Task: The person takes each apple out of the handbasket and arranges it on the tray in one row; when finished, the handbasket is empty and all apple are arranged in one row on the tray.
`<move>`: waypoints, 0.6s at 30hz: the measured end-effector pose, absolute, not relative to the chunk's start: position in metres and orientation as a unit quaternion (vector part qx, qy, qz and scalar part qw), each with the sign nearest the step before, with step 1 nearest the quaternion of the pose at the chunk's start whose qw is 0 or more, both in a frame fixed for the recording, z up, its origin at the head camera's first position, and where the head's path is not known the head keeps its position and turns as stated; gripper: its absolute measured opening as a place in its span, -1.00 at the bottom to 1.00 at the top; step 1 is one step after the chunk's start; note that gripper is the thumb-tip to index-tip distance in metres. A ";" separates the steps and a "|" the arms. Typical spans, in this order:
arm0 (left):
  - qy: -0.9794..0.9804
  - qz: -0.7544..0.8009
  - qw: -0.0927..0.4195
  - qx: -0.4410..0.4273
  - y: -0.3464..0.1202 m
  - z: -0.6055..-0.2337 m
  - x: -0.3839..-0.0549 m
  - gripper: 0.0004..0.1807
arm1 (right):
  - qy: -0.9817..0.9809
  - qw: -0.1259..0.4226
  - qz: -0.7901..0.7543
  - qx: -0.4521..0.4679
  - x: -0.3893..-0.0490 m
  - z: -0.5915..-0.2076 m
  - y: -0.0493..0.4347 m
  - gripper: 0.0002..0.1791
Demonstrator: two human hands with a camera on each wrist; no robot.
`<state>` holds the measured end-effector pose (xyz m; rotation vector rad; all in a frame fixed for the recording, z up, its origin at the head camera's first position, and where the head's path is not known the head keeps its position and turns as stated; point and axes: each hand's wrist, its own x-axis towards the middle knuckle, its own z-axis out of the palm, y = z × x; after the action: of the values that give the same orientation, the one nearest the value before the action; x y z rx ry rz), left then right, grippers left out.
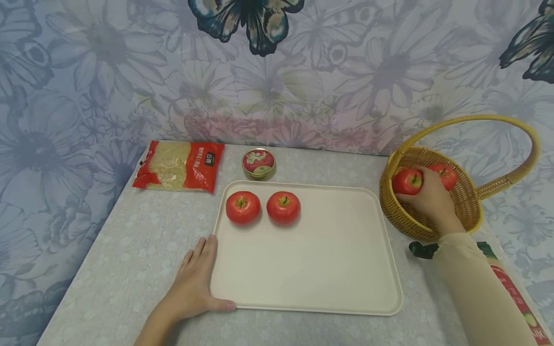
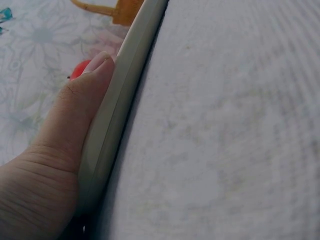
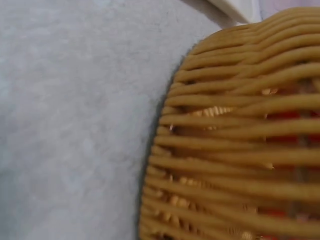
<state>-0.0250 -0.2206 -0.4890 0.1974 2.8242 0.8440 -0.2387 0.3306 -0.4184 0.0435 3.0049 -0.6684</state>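
Note:
My left hand (image 1: 192,284) rests at the near left corner of a cream tray (image 1: 311,269), fingers straight along its left side and thumb at the near edge. In the left wrist view the thumb (image 2: 75,107) lies against the tray's rim (image 2: 112,110). Two red apples (image 1: 243,207) sit side by side in the tray's far left part. On the right, my right hand (image 1: 434,204) reaches into a yellow wicker basket (image 1: 475,218) and grips a red apple (image 1: 407,181). Another apple (image 1: 446,176) lies beside it, partly hidden by the hand. The right wrist view shows mostly basket weave (image 3: 240,145).
Behind the tray lie a red-and-clear food packet (image 1: 179,166) and a small round tin (image 1: 258,163). The basket's tall handle (image 1: 515,179) leans right. A dark green object (image 1: 423,250) and a printed red-and-beige item (image 1: 515,293) lie near the right forearm.

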 end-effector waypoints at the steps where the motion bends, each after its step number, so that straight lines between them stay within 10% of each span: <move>1: 0.952 0.285 0.094 0.067 -0.221 -0.489 -0.025 0.73 | 0.976 0.023 -0.217 0.020 -0.235 -0.417 0.330 0.26; 18: 0.950 0.288 0.097 0.066 -0.221 -0.489 -0.025 0.74 | 0.967 -0.096 -0.236 0.013 -0.181 -0.370 0.292 0.20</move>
<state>-0.0249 -0.2207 -0.4893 0.1955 2.8137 0.8519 -0.1806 0.2924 -0.3698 0.0425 3.2391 -0.7923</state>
